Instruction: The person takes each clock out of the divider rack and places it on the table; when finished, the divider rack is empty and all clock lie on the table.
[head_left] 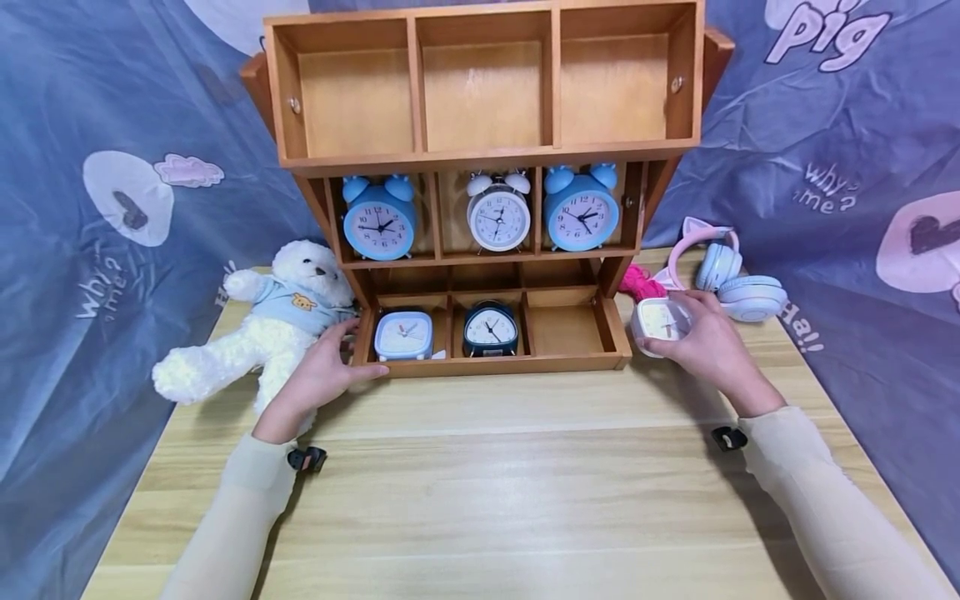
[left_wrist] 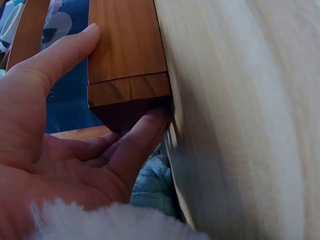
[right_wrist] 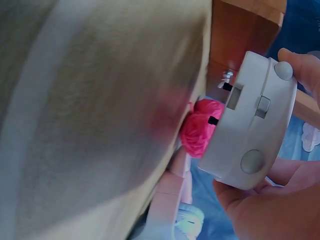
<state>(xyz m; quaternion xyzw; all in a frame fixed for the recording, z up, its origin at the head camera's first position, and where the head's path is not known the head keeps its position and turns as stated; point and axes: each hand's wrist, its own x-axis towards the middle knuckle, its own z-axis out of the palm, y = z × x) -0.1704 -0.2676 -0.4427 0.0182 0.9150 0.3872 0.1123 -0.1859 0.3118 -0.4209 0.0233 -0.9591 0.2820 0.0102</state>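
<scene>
My left hand (head_left: 326,371) grips the lower left corner of a wooden shelf (head_left: 498,365); in the left wrist view the thumb lies along the front board (left_wrist: 127,45) and the fingers press its end. Just right of the shelf, my right hand (head_left: 701,342) holds a small white square alarm clock (head_left: 652,321) between thumb and fingers. Its underside, with a round foot and small knobs, shows in the right wrist view (right_wrist: 252,125). Nearest the left hand, a pale blue square clock (head_left: 403,336) stands in the bottom tier, with a dark teal clock (head_left: 491,331) in the middle compartment.
The middle tier holds two blue twin-bell clocks (head_left: 379,221) and a white one (head_left: 498,218). A white teddy bear (head_left: 277,308) leans at the left. Pink yarn (head_left: 641,283) and cat-ear headphones (head_left: 720,267) lie at the right. A printed blue cloth (head_left: 82,375) hangs behind.
</scene>
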